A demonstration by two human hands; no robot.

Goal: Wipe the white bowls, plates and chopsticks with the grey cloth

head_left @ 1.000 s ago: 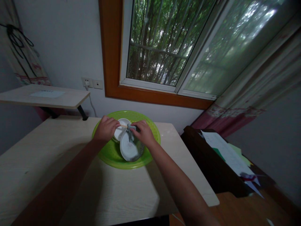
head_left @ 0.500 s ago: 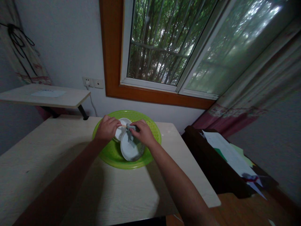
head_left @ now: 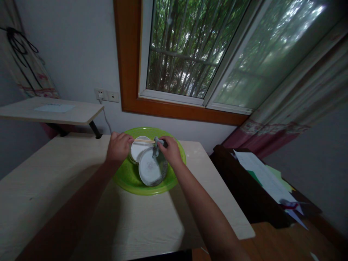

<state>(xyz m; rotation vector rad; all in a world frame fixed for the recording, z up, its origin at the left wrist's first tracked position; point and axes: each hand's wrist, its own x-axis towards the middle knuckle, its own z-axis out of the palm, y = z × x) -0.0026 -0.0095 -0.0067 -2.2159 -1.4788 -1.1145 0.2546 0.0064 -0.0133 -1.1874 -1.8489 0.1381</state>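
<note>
A pair of thin wooden chopsticks point(head_left: 144, 141) is stretched level between my hands, above a green basin point(head_left: 123, 181). My left hand point(head_left: 119, 148) is closed on their left ends. Pinched in my right hand point(head_left: 170, 149) is a grey cloth point(head_left: 157, 142), wrapped round the right part of the chopsticks, its loose end hanging down. Below, a white bowl point(head_left: 149, 168) leans tilted in the basin and shows its inside. Behind it, to the left, sits another white bowl point(head_left: 138, 148); whether more are stacked under it I cannot tell.
The basin stands on a pale wooden table point(head_left: 146, 217) against the wall under a window point(head_left: 195, 54). A raised shelf point(head_left: 73, 117) with a paper on it is at the left. To the right, a dark cabinet point(head_left: 231, 181) holds papers point(head_left: 266, 174).
My left hand has moved a little left and my right hand slightly right. The cloth has slid right along the chopsticks, so a longer bare stretch of them shows.
</note>
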